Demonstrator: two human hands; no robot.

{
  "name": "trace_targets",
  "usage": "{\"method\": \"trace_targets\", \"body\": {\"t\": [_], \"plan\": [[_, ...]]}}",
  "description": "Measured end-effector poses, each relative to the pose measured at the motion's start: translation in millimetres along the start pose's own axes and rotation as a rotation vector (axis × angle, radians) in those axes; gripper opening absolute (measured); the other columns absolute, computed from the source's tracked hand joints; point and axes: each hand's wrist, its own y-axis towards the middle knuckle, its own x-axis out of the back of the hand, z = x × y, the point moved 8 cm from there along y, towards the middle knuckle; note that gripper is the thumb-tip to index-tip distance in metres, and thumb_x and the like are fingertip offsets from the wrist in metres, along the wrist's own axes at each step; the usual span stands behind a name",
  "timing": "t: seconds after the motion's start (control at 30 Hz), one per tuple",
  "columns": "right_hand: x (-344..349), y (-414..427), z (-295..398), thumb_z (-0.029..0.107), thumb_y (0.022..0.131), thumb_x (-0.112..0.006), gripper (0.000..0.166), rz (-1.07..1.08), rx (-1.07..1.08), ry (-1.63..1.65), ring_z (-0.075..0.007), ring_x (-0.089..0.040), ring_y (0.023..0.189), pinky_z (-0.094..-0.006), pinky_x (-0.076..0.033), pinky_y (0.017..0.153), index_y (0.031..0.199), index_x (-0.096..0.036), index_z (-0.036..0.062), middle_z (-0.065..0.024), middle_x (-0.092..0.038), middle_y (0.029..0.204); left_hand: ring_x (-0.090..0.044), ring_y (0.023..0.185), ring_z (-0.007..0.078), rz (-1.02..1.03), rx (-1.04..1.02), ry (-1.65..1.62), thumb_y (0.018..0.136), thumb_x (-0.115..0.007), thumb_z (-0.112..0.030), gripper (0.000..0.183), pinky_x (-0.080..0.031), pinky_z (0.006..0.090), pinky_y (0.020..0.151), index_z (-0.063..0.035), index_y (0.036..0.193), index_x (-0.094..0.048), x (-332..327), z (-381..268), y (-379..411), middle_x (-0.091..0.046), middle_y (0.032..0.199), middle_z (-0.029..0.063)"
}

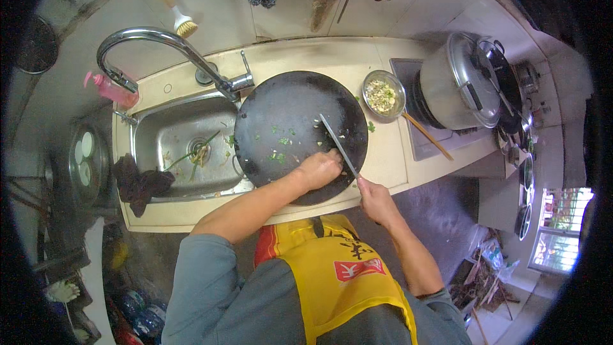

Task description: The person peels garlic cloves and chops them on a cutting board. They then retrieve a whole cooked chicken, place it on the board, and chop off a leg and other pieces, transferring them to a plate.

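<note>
My right hand (377, 199) grips the handle of a kitchen knife (336, 140), whose blade points away over the right part of a round dark chopping board (282, 100). I see the blade mostly from its spine. On the left of the blade, close to it, my left hand (322, 170) rests on the board with curled fingers. Whatever may be under those fingers is hidden. Chopped green herb leaves (280, 155) and small pale bits lie scattered on the board. To the right of the board stands a metal bowl (384, 94) with a chopped pale and green mixture.
Left of the board is a steel sink (160, 139) with vegetable scraps under a chrome faucet (158, 33). A dark cloth (139, 184) hangs over its front edge. Chopsticks (428, 136) lie beside the bowl. A large lidded pot (440, 81) stands on the stove at right.
</note>
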Motion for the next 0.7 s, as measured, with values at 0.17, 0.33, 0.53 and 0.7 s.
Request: {"method": "trace_targets", "body": {"t": [0.17, 0.33, 0.53, 0.7], "plan": [[-0.9, 1.3, -1.4, 0.040, 0.103, -0.045, 0.049, 0.008, 0.034, -0.003, -0.0406, -0.063, 0.109, -0.0395, -0.050, 0.090, 0.124, -0.063, -0.0007, -0.0281, -0.064, 0.116, -0.064, 0.098, 0.0267, 0.123, -0.005, 0.044, 0.079, -0.058, -0.012, 0.020, -0.059, 0.0349, 0.074, -0.0023, 0.091, -0.070, -16.0, -0.6, -3.3, -0.066, 0.100, 0.0122], [0.2, 2.9, 5.0, 0.042, 0.104, -0.045, 0.051, 0.033, -0.021, -0.035, -0.0356, -0.068, 0.093, -0.0400, -0.051, 0.082, 0.125, -0.062, -0.0009, -0.0292, -0.068, 0.098, -0.064, 0.099, 0.0253, 0.038, 0.002, 0.028, 0.081, -0.058, -0.015, 0.018, -0.057, 0.0346, 0.077, -0.0028, 0.088, -0.071, 0.0, 1.3, -3.1, -0.067, 0.099, 0.0120], [1.1, 4.6, 8.1, 0.043, 0.104, -0.043, 0.051, -0.002, 0.010, 0.000, -0.0220, -0.059, 0.060, -0.0391, -0.049, 0.063, 0.124, -0.063, 0.0007, -0.0170, -0.060, 0.063, -0.064, 0.096, 0.0255, 0.043, -0.006, 0.008, 0.081, -0.058, -0.014, 0.018, -0.057, 0.0338, 0.075, -0.0033, 0.088, -0.071, 3.6, -0.4, -4.3, -0.067, 0.097, 0.0110], [-2.8, 10.9, 4.6, 0.042, 0.105, -0.043, 0.049, 0.038, 0.027, -0.070, -0.0171, -0.055, 0.055, -0.0355, -0.047, 0.057, 0.121, -0.065, 0.0013, -0.0121, -0.055, 0.059, -0.063, 0.101, 0.0262, 0.108, 0.012, 0.033, 0.083, -0.057, -0.013, 0.019, -0.058, 0.0345, 0.077, -0.0035, 0.093, -0.070, -4.5, -1.7, -6.8, -0.064, 0.098, 0.0107]]}}
